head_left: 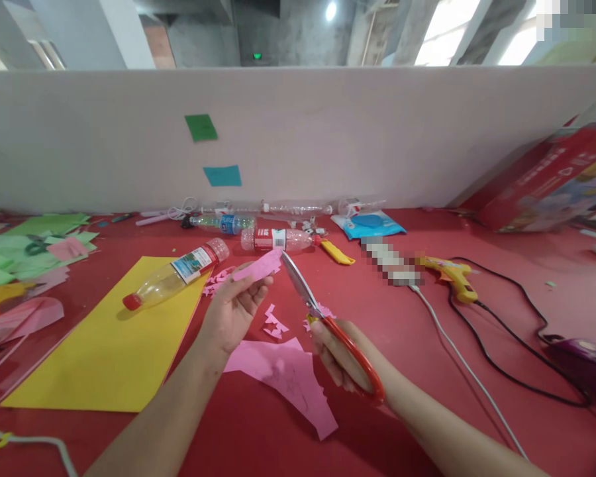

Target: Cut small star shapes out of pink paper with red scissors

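In the middle of the head view my left hand (pixel 236 308) pinches a small piece of pink paper (pixel 262 266), raised above the table. My right hand (pixel 340 354) grips red-handled scissors (pixel 350 348), whose blades point up and left toward the paper's right end. Whether the blades touch the paper I cannot tell. Below the hands lies a larger pink sheet (pixel 291 377) with cut edges and faint drawn lines. Pink scraps (pixel 275 322) are scattered on the table between and beside my hands.
A clear bottle with a red cap (pixel 179 273) lies on a yellow sheet (pixel 104 344) at left. More plastic bottles (pixel 278 239) line the back by the white partition (pixel 298 132). At right are a yellow glue gun (pixel 449 275), cables and a red box (pixel 551 179).
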### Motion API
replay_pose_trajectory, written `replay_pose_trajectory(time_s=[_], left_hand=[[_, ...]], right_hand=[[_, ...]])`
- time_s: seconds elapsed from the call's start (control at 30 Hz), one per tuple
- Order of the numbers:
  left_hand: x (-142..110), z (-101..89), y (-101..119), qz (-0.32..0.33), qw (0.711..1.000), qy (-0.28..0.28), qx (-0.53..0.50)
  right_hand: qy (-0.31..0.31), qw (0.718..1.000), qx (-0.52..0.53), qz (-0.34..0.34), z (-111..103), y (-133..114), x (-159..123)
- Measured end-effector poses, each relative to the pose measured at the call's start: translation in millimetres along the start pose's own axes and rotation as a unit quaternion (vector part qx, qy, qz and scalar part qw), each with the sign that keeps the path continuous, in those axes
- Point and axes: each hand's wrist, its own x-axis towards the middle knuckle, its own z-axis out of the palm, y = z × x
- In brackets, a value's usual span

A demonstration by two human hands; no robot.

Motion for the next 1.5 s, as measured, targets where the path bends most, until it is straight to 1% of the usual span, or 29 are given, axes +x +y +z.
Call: replay_pose_trajectory(time_s=[0.07,0.13,0.23,0.3,0.37,0.43,0.5,0.6,0.73,0.8,0.9,0.97,1.07,1.17,1.37,1.5], left_hand=[[-3,3.4,-4,-0.004,0.999,0.029,-0.023],[-4,6.5,-7,0.008,0.998,0.05,-0.033],[-4,8.6,-8,0.075,0.996,0.044,-0.015],[-5,7.7,-9,0.13,0.991,0.032,0.027],[-6,4.9,-12,0.172,0.979,0.034,0.103],[-7,0.9,-16,0.193,0.962,0.04,0.191],[-8,-2.7,-18,0.203,0.95,0.038,0.233],[-8,-4.4,-17,0.192,0.955,0.038,0.222],[-9,0.6,-11,0.116,0.968,0.053,0.216],[-8,3.8,-9,0.082,0.976,0.053,0.196],[-7,6.3,-6,0.053,0.987,0.042,0.145],[-5,5.9,-6,0.042,0.99,0.034,0.13],[-4,3.4,-6,0.046,0.989,0.023,0.141],[-4,0.0,-6,0.074,0.983,0.01,0.166],[-3,-7.3,-3,0.133,0.965,-0.025,0.223],[-3,-10.7,-2,0.143,0.955,-0.044,0.256]], right_hand=[[-0.007,1.0,0.014,-0.002,2,2,0],[-0.013,0.999,0.036,-0.007,6,1,0],[-0.035,0.998,0.059,-0.004,10,-1,-2],[-0.048,0.997,0.057,0.007,12,-2,-4],[-0.055,0.997,0.051,0.012,14,-1,-5],[-0.061,0.997,0.045,0.019,16,2,-5],[-0.059,0.998,0.033,0.016,18,5,-5],[-0.055,0.998,0.009,0.006,18,6,-6],[-0.051,0.999,-0.009,0.002,16,5,-4],[-0.042,0.999,-0.009,0.003,14,5,-3],[-0.034,0.999,-0.009,-0.001,15,7,-1],[-0.035,0.999,-0.006,-0.003,16,10,0],[-0.037,0.999,-0.005,-0.008,16,11,1],[-0.041,0.999,-0.023,-0.01,12,10,0],[-0.102,0.992,-0.041,-0.054,0,5,-5],[-0.108,0.991,-0.045,-0.062,-4,1,-7]])
